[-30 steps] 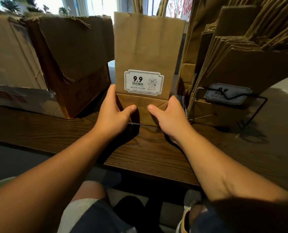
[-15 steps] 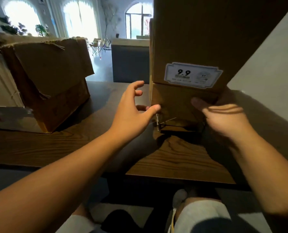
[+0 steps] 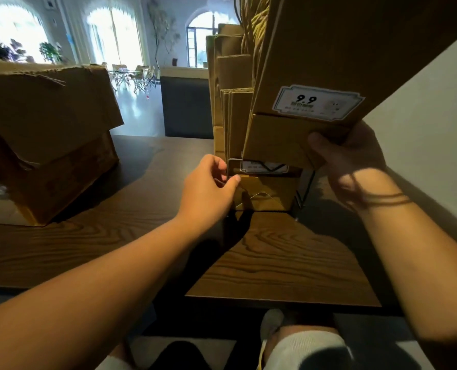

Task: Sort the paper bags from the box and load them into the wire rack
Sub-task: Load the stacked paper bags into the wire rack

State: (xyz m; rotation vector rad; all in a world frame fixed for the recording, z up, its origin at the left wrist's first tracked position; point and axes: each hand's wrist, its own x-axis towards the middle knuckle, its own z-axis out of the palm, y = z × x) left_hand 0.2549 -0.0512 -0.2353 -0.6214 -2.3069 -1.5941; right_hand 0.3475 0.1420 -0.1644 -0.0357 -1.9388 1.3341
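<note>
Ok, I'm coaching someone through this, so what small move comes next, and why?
Probably lower the brown paper bag with the 9.9 label into the black wire rack. The right hand grips its folded base just above the rack, while the left hand holds the rack's front corner.

Paper bag [image 3: 328, 49]: plain brown kraft; label [image 3: 317, 102] white, dark border, black "9.9". Table [image 3: 275, 263] beneath bag: dark brown woodgrain.

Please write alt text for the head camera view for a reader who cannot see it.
A person's right hand holds a flat paper bag with a 9.9 label above a wire rack of bags, while the left hand grips the rack's front corner. The rack stands on a wooden table, a torn cardboard box to its left.
</note>
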